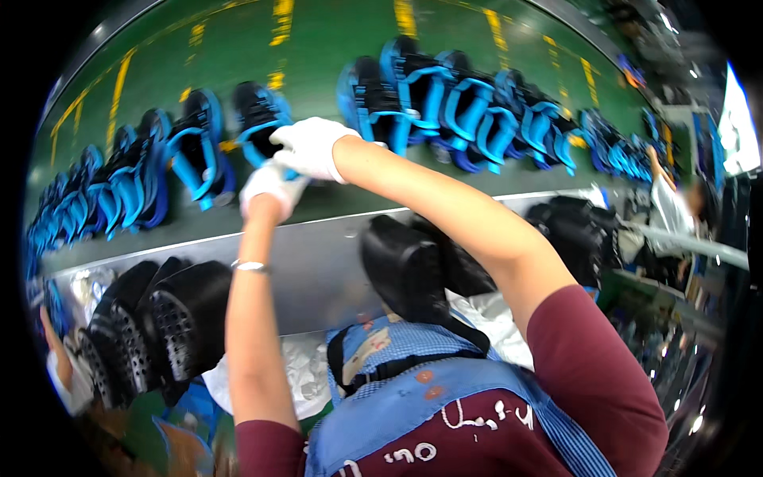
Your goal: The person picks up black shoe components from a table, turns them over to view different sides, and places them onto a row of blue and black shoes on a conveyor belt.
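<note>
A black shoe with bright blue edging [259,111] lies toe-away on the green conveyor belt, with both my hands at its near end. My left hand [272,189], in a white glove, is closed at the shoe's heel. Just above and to its right, my right hand [314,149], also white-gloved, has its fingers curled over the shoe's near right side. The gloves hide the heel and part of the opening. Immediately to the left lies another black and blue shoe [195,147], apart from my hands.
More black and blue shoes [469,99] line the belt [318,48] rightward, and others [131,179] leftward. Along the metal ledge [306,274] nearer me stand black boot-shaped pieces [401,266], with several more [191,314] at left. Other people [671,211] are at the far right and left.
</note>
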Demonstrator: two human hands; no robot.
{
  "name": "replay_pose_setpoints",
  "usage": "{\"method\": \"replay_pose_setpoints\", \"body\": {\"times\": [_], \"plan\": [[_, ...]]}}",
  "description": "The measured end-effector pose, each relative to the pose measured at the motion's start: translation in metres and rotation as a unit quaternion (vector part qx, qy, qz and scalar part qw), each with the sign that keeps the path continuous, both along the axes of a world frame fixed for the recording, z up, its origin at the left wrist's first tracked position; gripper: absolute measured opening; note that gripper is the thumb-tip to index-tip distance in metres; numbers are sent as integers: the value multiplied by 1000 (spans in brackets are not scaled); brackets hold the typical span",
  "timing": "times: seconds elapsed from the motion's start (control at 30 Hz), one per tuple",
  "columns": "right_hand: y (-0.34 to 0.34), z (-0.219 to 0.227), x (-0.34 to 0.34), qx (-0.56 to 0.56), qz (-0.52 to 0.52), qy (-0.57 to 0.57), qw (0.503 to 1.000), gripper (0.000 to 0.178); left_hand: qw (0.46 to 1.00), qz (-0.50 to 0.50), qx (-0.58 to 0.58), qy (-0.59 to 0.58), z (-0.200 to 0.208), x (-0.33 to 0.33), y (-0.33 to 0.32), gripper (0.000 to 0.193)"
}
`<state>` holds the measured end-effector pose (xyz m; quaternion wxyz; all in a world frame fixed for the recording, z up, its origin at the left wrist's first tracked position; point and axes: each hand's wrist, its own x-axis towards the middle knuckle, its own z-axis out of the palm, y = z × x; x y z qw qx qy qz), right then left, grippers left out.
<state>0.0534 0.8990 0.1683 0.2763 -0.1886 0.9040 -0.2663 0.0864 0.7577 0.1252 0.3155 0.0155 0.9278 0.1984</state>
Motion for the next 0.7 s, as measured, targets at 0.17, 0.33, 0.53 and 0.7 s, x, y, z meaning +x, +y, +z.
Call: {"method": "replay_pose_setpoints", "body": {"times": [0.17,0.33,0.53,0.7], "plan": [[138,85,91,-20,-93,51,994,38,981,30,-15,191,-15,41,-52,45],[260,132,214,77,-202,131,967,24,941,43,-21,335,2,99,-40,43],[302,100,324,178,-157,128,963,36,951,211,135,181,16,169,11,33],[312,77,334,240,-155,174,943,64,962,126,146,192,39,196,52,31]]}}
